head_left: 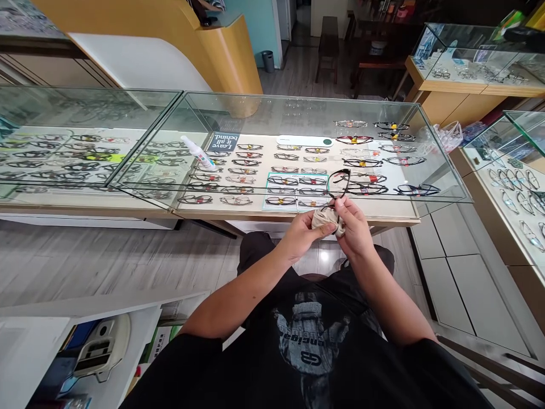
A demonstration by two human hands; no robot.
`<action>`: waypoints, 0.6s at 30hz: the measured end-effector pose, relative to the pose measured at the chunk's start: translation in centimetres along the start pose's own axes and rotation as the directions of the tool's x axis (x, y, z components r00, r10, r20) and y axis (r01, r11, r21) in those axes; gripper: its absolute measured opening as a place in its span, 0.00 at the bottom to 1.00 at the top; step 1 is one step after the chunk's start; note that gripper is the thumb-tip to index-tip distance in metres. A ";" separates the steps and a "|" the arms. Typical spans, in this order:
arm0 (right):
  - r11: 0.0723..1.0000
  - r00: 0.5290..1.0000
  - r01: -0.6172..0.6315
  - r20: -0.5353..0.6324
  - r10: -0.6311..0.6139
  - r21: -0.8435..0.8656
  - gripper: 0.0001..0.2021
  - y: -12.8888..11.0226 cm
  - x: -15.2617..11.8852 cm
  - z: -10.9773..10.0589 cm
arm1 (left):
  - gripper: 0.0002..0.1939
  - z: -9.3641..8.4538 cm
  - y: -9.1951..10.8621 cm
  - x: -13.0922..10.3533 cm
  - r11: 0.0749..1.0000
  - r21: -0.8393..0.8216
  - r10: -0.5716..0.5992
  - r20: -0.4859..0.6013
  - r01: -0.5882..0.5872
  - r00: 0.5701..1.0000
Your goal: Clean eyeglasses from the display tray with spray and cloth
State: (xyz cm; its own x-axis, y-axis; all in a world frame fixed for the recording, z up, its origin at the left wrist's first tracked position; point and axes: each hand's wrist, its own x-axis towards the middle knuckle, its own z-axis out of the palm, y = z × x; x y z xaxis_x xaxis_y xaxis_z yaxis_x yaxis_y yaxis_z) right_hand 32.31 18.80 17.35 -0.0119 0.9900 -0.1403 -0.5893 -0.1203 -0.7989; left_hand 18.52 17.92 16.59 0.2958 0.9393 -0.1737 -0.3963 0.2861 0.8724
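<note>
Dark-rimmed glasses (339, 184) are held up over the front edge of the glass showcase, one round lens upright above my fingers. My right hand (354, 226) pinches their frame. A beige cloth (327, 220) is bunched around the lower part of the glasses, and my left hand (301, 230) grips it with the thumb across it. The two hands are close together, with the cloth between them. On the glass top, to the left, lies a white spray bottle (198, 153).
Rows of glasses show inside the showcase (272, 216). Another display case (494, 170) stands at the right. A white shelf unit (140, 301) with boxes is at the lower left. Behind are a wooden counter (232, 62), a small bin (268, 61) and a bench (328, 42).
</note>
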 end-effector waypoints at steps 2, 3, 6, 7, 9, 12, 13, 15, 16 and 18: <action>1.000 1.000 -0.009 0.023 0.009 -0.010 0.18 0.4 -0.3 0.2 | 0.23 0.3 0.1 0.1 1.000 -0.030 -0.007 -0.037 0.006 0.999; 1.000 0.999 -0.013 0.031 0.013 -0.010 0.18 0.6 -0.4 0.2 | 0.23 0.4 0.1 0.1 0.999 -0.043 -0.012 -0.046 0.010 0.999; 1.000 1.000 -0.004 0.026 0.004 -0.002 0.17 1.0 -0.6 0.1 | 0.22 0.9 0.1 0.1 0.997 -0.082 -0.019 -0.068 0.013 0.998; 1.000 1.000 0.001 0.021 -0.001 -0.004 0.17 1.0 -0.6 0.1 | 0.22 1.0 0.0 0.1 0.995 -0.099 -0.019 -0.079 0.011 0.997; 1.000 1.000 0.014 0.017 -0.014 -0.013 0.17 1.1 -0.7 0.1 | 0.23 1.1 -0.2 0.2 0.991 -0.134 -0.022 -0.106 0.007 0.994; 0.999 0.999 0.042 0.017 -0.042 -0.017 0.17 0.9 -0.8 0.4 | 0.25 1.3 -0.5 0.4 0.987 -0.158 -0.005 -0.143 -0.018 0.990; 0.998 0.998 0.054 0.012 -0.054 -0.012 0.17 0.7 -0.8 0.5 | 0.25 1.3 -0.6 0.5 0.987 -0.159 0.007 -0.150 -0.032 0.989; 0.997 0.997 0.074 -0.005 -0.074 0.003 0.16 0.5 -0.8 0.8 | 0.25 1.5 -0.6 0.6 0.984 -0.168 0.037 -0.160 -0.064 0.986; 0.997 0.997 0.080 -0.014 -0.080 0.011 0.16 0.3 -0.8 1.0 | 0.25 1.6 -0.5 0.6 0.982 -0.175 0.049 -0.164 -0.078 0.985; 0.995 0.995 0.093 -0.031 -0.093 0.024 0.16 0.0 -0.7 1.3 | 0.25 1.7 -0.5 0.6 0.977 -0.190 0.063 -0.165 -0.094 0.984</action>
State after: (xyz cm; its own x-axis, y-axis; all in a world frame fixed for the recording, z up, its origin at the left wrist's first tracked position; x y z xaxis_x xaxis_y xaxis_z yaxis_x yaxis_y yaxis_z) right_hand 31.29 18.22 18.16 0.0674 0.9942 -0.0837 -0.6073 -0.0256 -0.7941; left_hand 20.32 18.04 16.83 0.1233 0.9737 -0.1916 -0.5801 0.2273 0.7821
